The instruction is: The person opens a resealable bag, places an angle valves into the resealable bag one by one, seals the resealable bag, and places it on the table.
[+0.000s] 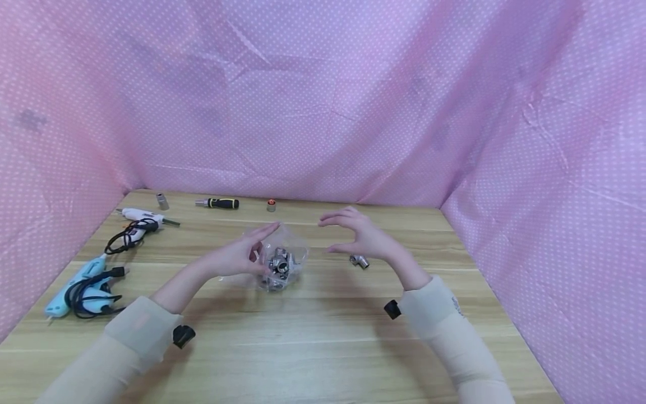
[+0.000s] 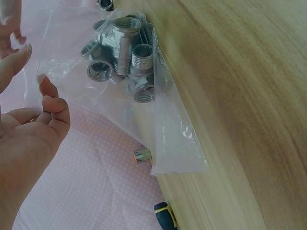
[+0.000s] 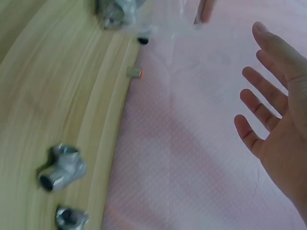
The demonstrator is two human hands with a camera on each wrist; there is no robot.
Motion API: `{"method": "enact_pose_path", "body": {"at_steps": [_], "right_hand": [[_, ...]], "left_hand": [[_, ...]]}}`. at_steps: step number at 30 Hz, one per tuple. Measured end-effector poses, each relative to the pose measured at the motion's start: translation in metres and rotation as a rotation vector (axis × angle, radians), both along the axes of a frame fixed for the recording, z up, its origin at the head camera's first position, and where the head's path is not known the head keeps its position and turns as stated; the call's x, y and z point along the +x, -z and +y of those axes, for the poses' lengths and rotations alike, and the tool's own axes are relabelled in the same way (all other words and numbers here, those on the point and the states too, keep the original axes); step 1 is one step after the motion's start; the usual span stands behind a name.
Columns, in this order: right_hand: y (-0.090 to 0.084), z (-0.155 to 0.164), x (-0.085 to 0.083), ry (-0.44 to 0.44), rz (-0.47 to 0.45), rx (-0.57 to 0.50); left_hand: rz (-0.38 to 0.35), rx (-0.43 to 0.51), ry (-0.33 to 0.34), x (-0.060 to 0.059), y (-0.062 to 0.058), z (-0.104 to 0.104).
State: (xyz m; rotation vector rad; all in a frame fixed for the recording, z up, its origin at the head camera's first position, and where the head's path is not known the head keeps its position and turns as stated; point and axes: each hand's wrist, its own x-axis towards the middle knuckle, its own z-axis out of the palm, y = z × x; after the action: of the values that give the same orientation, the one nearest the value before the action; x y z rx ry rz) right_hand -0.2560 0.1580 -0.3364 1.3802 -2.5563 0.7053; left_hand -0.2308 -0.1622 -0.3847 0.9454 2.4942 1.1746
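Note:
My left hand [image 1: 258, 247] pinches the edge of a clear plastic bag [image 1: 295, 252] between thumb and fingers [image 2: 50, 98]. The bag [image 2: 168, 139] lies on the wooden table [image 1: 323, 336] and holds several grey threaded pipe fittings [image 2: 120, 52]. To the right of the bag, my right hand [image 1: 330, 235] hovers with spread, slightly bent fingers and holds nothing; the right wrist view shows its bare palm [image 3: 280, 134]. A loose elbow fitting [image 1: 359, 261] lies on the table just below that hand, seen again as fitting [image 3: 62, 167], with a second piece [image 3: 71, 218] near it.
A white glue gun [image 1: 143, 216] and a blue glue gun [image 1: 83, 283] with black cords lie at the left. A screwdriver [image 1: 218, 203], a socket [image 1: 161, 200] and a small orange-topped piece [image 1: 271, 205] lie along the back edge. Pink dotted cloth [image 1: 323, 101] walls three sides.

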Motion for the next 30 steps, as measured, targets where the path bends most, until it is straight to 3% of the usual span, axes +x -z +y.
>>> {"method": "enact_pose_path", "body": {"at_steps": [13, 19, 30], "right_hand": [[0.042, 0.059, -0.019, 0.153, -0.088, 0.028], [0.064, 0.075, -0.028, 0.173, -0.089, 0.034], [0.098, 0.087, -0.035, 0.166, -0.282, 0.175]], "left_hand": [[-0.009, -0.008, -0.024, 0.003, 0.000, 0.000], [-0.010, -0.004, -0.030, 0.003, 0.000, -0.001], [-0.021, 0.015, -0.019, 0.002, 0.002, -0.002]]}}
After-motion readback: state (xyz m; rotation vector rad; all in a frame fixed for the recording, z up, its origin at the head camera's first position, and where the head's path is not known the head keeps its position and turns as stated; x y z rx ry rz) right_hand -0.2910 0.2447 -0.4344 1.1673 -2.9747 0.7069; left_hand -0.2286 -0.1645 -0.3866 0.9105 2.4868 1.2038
